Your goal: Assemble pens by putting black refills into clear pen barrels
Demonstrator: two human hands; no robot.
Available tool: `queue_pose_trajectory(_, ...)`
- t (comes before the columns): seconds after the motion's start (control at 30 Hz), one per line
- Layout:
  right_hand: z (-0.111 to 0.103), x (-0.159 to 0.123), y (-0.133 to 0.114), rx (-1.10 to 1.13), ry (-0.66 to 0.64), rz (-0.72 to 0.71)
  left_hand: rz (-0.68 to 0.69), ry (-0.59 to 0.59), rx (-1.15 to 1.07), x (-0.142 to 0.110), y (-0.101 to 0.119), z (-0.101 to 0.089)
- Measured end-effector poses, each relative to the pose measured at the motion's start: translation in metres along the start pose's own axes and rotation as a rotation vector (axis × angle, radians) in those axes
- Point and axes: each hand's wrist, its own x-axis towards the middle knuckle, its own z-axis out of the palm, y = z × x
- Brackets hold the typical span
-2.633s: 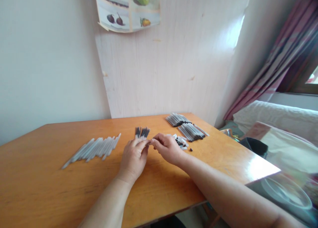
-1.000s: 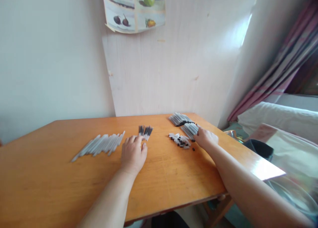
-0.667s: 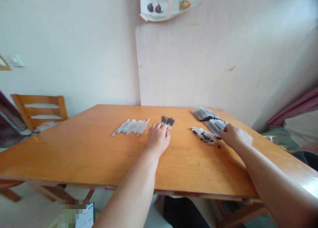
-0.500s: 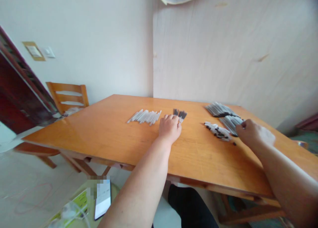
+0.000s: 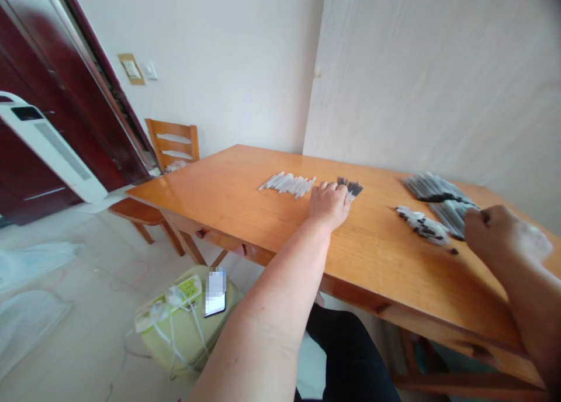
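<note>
My left hand point(image 5: 331, 205) rests low over the tabletop, its fingers bent down and closed together, the tips hidden. Just beyond it lies a small bunch of thin dark-ended sticks point(image 5: 354, 188), partly covered by the hand. To its left is a loose row of whitish tubes point(image 5: 289, 184). My right hand point(image 5: 499, 232) is curled shut at the near end of a stack of clear, dark-ended pen-like sticks point(image 5: 447, 215); whatever it grips is hidden. Between the hands sits a pile of short whitish pieces with black ends point(image 5: 423, 225), blurred.
A larger stack of similar sticks point(image 5: 432, 186) lies farther back on the wooden table point(image 5: 245, 215). A wooden chair point(image 5: 173, 142) stands at the far left. Below the table's front edge, a phone point(image 5: 215, 302) and a green power strip point(image 5: 175, 300) lie on a pale green stool.
The view has swung left and slightly down, so everything sits farther right in the picture. Both hands keep nearly the same places over the table, beside the same bunches.
</note>
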Motion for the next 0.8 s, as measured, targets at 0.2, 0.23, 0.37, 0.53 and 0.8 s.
queue_pose_trajectory(0.2,-0.001,0.001,0.001,0.021,-0.001,0.000,-0.006,-0.007,-0.009,-0.002,0.000,-0.003)
queue_pose_trajectory(0.23,-0.001,0.000,0.000,0.033,0.003,0.001,-0.009,-0.014,-0.010,-0.002,0.000,-0.004)
queue_pose_trajectory(0.37,-0.003,-0.003,-0.001,0.072,0.008,-0.005,-0.010,-0.013,0.005,-0.003,0.000,-0.005)
queue_pose_trajectory(0.53,0.000,-0.004,0.000,0.104,0.018,0.003,0.010,0.028,0.037,-0.004,0.002,-0.005)
queue_pose_trajectory(0.8,-0.005,-0.009,-0.001,0.222,0.025,-0.086,-0.011,0.042,0.062,-0.006,0.002,-0.008)
